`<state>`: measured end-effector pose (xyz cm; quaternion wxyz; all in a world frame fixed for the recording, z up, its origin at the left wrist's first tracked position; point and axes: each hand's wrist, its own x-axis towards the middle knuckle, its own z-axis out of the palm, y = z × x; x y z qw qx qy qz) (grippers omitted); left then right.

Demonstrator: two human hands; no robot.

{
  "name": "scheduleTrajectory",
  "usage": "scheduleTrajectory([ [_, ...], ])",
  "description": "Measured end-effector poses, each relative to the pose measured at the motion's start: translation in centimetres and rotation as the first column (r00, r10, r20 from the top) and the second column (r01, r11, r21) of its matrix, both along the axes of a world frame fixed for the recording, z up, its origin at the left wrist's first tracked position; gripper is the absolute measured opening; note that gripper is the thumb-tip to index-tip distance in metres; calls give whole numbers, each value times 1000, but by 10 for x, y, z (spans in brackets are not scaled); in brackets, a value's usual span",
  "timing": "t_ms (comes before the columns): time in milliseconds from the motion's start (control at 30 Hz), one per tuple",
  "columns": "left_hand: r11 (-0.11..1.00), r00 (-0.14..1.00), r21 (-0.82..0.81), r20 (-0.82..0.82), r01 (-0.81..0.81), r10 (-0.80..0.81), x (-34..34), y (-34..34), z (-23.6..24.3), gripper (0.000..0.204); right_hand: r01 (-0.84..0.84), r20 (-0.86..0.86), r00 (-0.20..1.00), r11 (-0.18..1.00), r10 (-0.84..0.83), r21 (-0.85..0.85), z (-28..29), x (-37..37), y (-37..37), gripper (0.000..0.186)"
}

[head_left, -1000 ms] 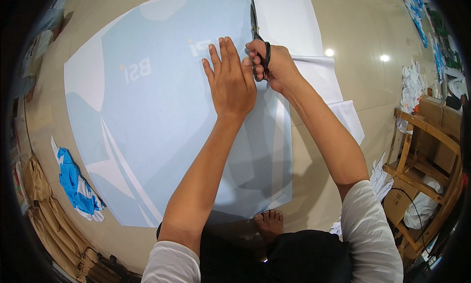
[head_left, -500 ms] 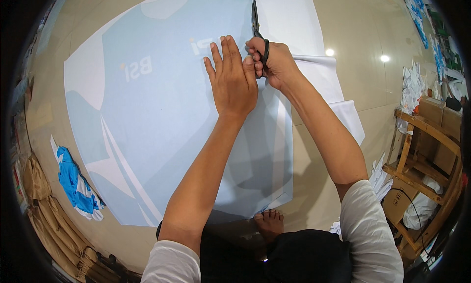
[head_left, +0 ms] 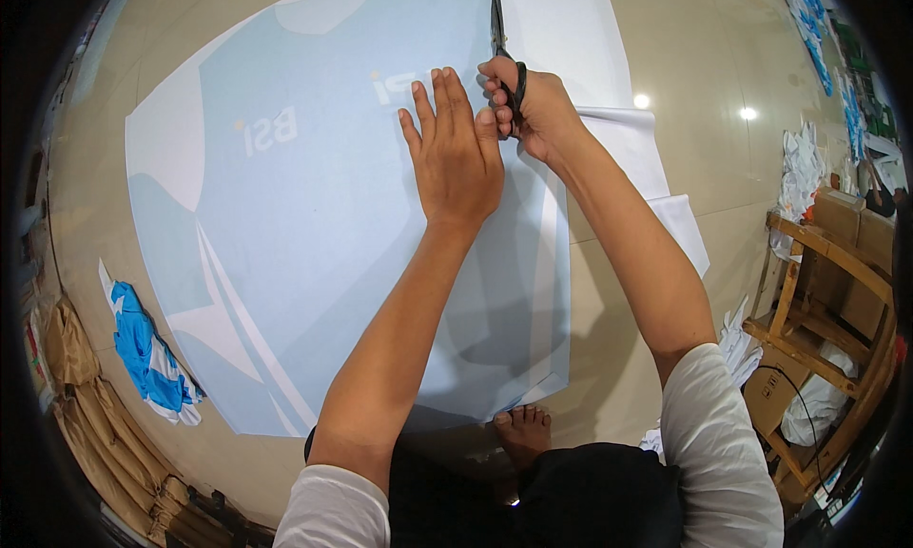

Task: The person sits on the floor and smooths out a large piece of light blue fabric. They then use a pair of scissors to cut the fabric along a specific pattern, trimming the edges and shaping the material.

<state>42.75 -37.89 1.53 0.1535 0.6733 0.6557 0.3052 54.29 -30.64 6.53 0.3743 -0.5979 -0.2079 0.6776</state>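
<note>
A large pale blue printed sheet (head_left: 304,215) with white shapes lies flat on the shiny floor. My left hand (head_left: 456,153) presses on it, palm down, fingers spread, near its right edge. My right hand (head_left: 528,101) grips black scissors (head_left: 500,35) just beside the left hand. The blades point away from me along the line where the blue print meets the white margin (head_left: 571,35). A cut white strip (head_left: 647,182) lies to the right of my right forearm.
A wooden chair frame (head_left: 818,291) with cardboard boxes stands at the right. A crumpled blue and white cloth (head_left: 143,348) lies at the lower left beside brown paper bundles (head_left: 86,405). My bare foot (head_left: 521,432) rests at the sheet's near edge. White scraps (head_left: 799,173) litter the far right.
My right hand and the scissors have edged slightly forward along the sheet's right side. My left hand stays pressed in nearly the same spot.
</note>
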Motion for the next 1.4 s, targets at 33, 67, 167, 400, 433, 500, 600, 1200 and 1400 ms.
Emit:
scheduleTrajectory([
  [33,1000,1000,-2,-3,-1,1,0,0,0,61,6,-2,1000,1000,-6,0,-1,0,1,23],
  [67,1000,1000,-4,-8,0,0,0,0,0,61,12,-5,1000,1000,-12,0,-1,0,2,23],
  [167,1000,1000,-10,-15,1,-1,0,0,0,61,20,3,1000,1000,-20,4,-1,-2,3,22],
  [400,1000,1000,-22,-15,6,-6,-1,0,1,62,10,9,1000,1000,-10,2,-1,-2,4,21],
  [433,1000,1000,-27,-15,9,-10,0,0,1,63,9,6,1000,1000,-9,8,-2,-2,5,21],
  [500,1000,1000,-26,-22,10,-10,-1,1,1,63,7,1,1000,1000,-7,20,-3,-2,5,21],
  [600,1000,1000,-27,-23,10,-10,0,1,2,63,11,-6,1000,1000,-11,20,-2,-2,6,21],
  [1200,1000,1000,-14,-31,4,-4,-1,0,2,61,-9,-13,1000,1000,9,3,1,0,15,26],
  [1400,1000,999,-17,-34,13,-13,0,1,2,62,-13,-14,1000,1000,14,23,-2,0,19,25],
])
